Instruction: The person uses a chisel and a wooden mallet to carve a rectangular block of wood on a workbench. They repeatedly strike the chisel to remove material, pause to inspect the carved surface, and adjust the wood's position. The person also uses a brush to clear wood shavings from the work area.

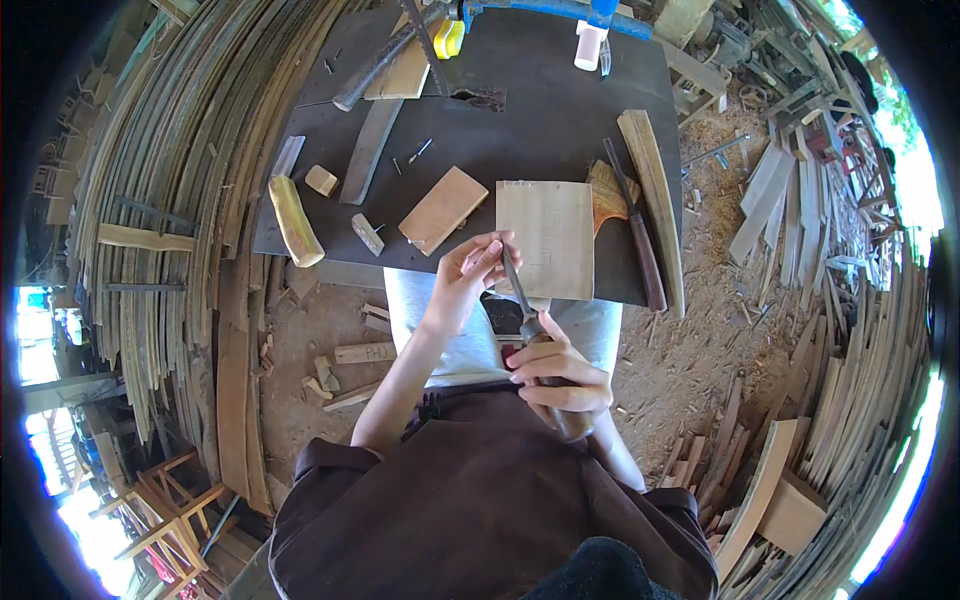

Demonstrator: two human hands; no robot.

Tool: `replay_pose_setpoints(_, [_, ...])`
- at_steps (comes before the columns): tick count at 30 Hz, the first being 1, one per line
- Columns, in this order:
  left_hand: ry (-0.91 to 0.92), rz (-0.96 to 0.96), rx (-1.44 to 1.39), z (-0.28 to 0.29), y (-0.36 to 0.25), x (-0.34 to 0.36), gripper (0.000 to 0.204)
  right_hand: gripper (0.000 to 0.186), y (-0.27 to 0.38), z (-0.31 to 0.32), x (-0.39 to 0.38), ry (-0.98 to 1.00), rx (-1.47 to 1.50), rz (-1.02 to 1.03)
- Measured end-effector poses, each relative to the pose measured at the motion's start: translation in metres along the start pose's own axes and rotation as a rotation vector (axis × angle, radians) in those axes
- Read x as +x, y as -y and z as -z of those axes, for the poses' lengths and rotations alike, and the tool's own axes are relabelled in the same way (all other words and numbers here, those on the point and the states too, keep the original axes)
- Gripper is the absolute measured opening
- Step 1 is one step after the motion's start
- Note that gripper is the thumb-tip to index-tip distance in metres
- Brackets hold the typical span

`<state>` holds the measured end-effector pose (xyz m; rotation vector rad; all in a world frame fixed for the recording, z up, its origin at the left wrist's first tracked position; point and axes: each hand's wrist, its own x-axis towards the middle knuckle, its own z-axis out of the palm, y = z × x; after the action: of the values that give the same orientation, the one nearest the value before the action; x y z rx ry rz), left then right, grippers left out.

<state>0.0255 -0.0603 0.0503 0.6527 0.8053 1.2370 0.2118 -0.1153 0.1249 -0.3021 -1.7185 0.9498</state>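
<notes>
In front of my lap I hold a chisel (515, 281) at a tilt, its narrow blade pointing up toward the table. My right hand (567, 372) is wrapped round the dark wooden handle. The fingers of my left hand (470, 272) pinch the blade near its tip. Just beyond the blade a flat, light wooden board (546, 235) with faint lines lies at the table's near edge. Left of that board sits a reddish-brown rectangular wood block (446, 208). Nearest my left wrist on the table is a small wood piece (368, 234) with a metal pin.
On the dark table (540, 130) lie a second wooden-handled tool (645, 250), a long wood strip (655, 210), a curved wood piece (297, 222), a hammer (385, 68), a yellow object (450, 40) and a pinkish bottle (589, 50). Stacked timber (170, 190) flanks the left; shavings cover the floor (720, 320).
</notes>
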Motion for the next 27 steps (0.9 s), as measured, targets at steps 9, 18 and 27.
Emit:
replay_pose_setpoints(9, [0.147,0.137,-0.312,0.021,-0.009,-0.004,0.025,0.034,0.008,0.017,0.002,-0.258,-0.017,-0.061])
replay_pose_setpoints(18, [0.027,-0.181,0.438,0.006,-0.017,0.014,0.029,0.029,0.012,0.019,0.008,-0.038,-0.083,-0.317])
replay_pose_setpoints(27, [0.275,-0.626,1.164,-0.024,0.0,-0.026,0.068,0.037,-0.006,0.003,-0.005,0.404,-0.273,-0.327])
